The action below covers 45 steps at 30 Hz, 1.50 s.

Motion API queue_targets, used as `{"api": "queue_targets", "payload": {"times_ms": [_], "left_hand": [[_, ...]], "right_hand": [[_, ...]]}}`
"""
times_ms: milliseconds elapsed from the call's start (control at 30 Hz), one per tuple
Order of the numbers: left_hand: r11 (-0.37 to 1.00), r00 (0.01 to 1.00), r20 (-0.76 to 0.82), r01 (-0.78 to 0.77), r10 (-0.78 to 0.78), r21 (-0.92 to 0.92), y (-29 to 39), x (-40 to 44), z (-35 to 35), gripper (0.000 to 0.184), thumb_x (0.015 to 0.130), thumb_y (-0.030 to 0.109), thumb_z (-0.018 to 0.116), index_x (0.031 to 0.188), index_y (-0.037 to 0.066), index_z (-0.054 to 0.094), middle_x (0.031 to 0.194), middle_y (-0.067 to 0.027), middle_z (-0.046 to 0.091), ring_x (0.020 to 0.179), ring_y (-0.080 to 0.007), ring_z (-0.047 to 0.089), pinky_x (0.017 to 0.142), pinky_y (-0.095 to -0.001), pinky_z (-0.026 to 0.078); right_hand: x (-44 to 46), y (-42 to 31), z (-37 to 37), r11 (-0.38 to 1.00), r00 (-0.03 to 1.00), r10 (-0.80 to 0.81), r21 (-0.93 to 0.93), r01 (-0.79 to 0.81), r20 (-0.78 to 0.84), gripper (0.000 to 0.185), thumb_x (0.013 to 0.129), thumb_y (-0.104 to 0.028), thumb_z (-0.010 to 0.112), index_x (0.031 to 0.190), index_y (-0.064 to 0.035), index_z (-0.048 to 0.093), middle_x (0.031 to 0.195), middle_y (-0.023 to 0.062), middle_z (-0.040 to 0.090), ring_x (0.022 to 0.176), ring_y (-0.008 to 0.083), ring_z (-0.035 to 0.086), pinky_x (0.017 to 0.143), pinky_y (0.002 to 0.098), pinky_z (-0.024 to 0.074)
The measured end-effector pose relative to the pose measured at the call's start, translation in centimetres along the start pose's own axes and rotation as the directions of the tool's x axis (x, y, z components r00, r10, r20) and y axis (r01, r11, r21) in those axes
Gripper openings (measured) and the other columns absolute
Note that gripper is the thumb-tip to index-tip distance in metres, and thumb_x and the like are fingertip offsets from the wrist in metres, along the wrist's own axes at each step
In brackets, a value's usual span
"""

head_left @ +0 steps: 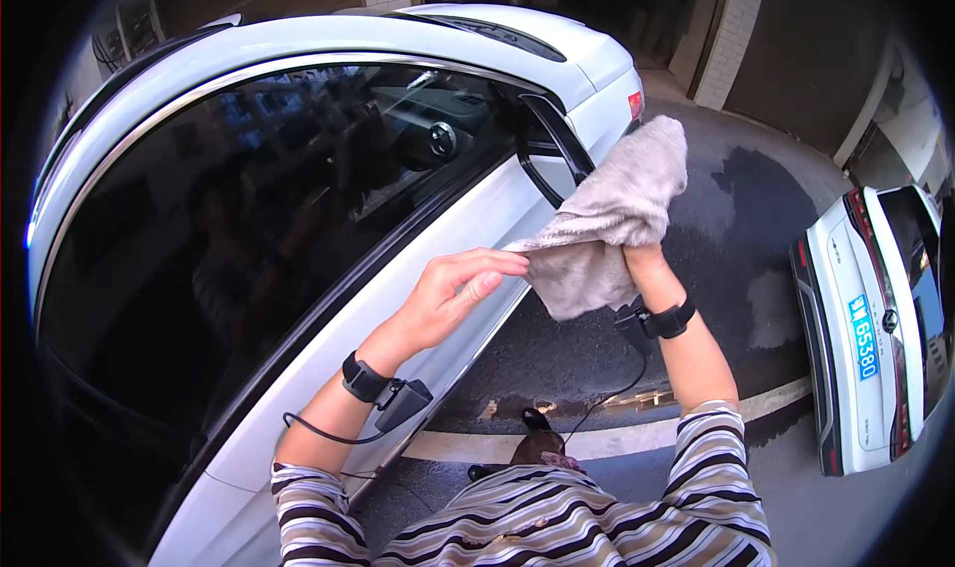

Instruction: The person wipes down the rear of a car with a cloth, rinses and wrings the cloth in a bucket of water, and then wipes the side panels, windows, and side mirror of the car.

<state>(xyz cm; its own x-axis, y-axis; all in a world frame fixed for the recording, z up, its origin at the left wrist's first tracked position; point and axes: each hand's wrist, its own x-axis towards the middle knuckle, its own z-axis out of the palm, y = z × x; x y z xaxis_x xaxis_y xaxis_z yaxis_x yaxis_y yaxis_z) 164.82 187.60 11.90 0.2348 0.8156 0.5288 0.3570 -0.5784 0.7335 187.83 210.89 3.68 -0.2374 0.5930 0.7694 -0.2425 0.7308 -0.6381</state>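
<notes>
A light grey-beige towel [622, 194] is raised beside the white car's side mirror [549, 169], bunched with its upper end pointing up and right. My right hand [645, 259] is holding it up from below. The fingers of that hand are hidden in the folds. At the towel's left corner, my left hand [453, 290] has its fingers stretched out, thumb apart, with the fingertips touching the fabric. The white car [477, 318] fills the left side, its dark side window [229, 219] closed and reflecting a person. Part of the mirror is covered by the towel.
Another white car [846, 328] stands at the right, rear towards me. Wet patches mark the dark pavement [736, 269], which a pale line [617, 438] crosses. Each wrist wears a black strap [363, 376] with a small box and cable. Behind is a building doorway [587, 30].
</notes>
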Motion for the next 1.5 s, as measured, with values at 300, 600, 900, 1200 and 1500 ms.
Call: {"api": "queue_targets", "payload": {"times_ms": [300,600,900,1200,1500], "left_hand": [[0.986,0.915,-0.402,-0.045,-0.024,-0.161,-6.0,9.7,6.0,0.03,0.094,0.017,0.055,0.119,0.001,0.054,0.119,-0.0092,0.038,0.111,-0.0175,0.046,0.087,-0.0313,0.05],[0.986,0.861,-0.506,0.035,0.054,0.165,-8.1,11.9,7.2,0.034,0.088,0.004,0.055,0.121,0.002,0.047,0.117,-0.0126,0.041,0.109,-0.0217,0.05,0.079,-0.0305,0.049],[0.7,0.905,-0.408,0.368,-0.119,0.612,-9.7,10.6,4.6,0.049,0.084,0.012,0.065,0.127,0.003,0.044,0.131,-0.0198,0.038,0.124,-0.0363,0.04,0.098,-0.0449,0.039],[0.236,0.873,-0.258,0.377,-0.414,0.896,-15.6,5.8,2.2,0.082,0.074,0.026,0.075,0.143,0.01,0.035,0.153,-0.0222,0.015,0.143,-0.0402,0.011,0.111,-0.0585,0.018],[0.256,0.882,-0.176,0.309,-0.437,0.916,-15.1,4.8,1.4,0.076,0.078,0.025,0.071,0.143,0.006,0.036,0.154,-0.0222,0.013,0.145,-0.0343,0.01,0.114,-0.0529,0.015]], "right_hand": [[9.4,6.0,1.2,0.686,0.738,0.54,0.296,-0.664,0.405,0.044,0.093,-0.023,0.06,0.132,-0.007,0.047,0.129,0.0081,0.053,0.118,0.0185,0.05,0.1,0.0352,0.043],[13.5,22.7,-3.9,0.065,0.47,0.73,0.635,-0.769,0.495,0.045,0.097,-0.042,0.039,0.125,-0.0102,0.055,0.125,0.0104,0.057,0.116,0.0231,0.052,0.096,0.0409,0.0449],[23.1,27.9,3.2,0.66,0.699,0.683,0.23,-0.715,0.214,0.042,0.097,-0.041,0.041,0.123,-0.0106,0.051,0.124,0.0092,0.057,0.113,0.0211,0.053,0.095,0.0358,0.0444],[32.1,25.0,6.1,0.823,0.56,-0.141,-0.218,0.525,0.816,0.055,0.092,-0.036,0.047,0.135,-0.0032,0.043,0.138,0.0195,0.046,0.131,0.034,0.04,0.111,0.0438,0.0275],[32.7,7.3,14.8,0.852,0.471,0.047,-0.281,0.441,0.881,0.069,0.087,-0.038,0.057,0.14,-0.0004,0.035,0.141,0.0284,0.037,0.133,0.0412,0.034,0.112,0.0423,0.0268]]}}
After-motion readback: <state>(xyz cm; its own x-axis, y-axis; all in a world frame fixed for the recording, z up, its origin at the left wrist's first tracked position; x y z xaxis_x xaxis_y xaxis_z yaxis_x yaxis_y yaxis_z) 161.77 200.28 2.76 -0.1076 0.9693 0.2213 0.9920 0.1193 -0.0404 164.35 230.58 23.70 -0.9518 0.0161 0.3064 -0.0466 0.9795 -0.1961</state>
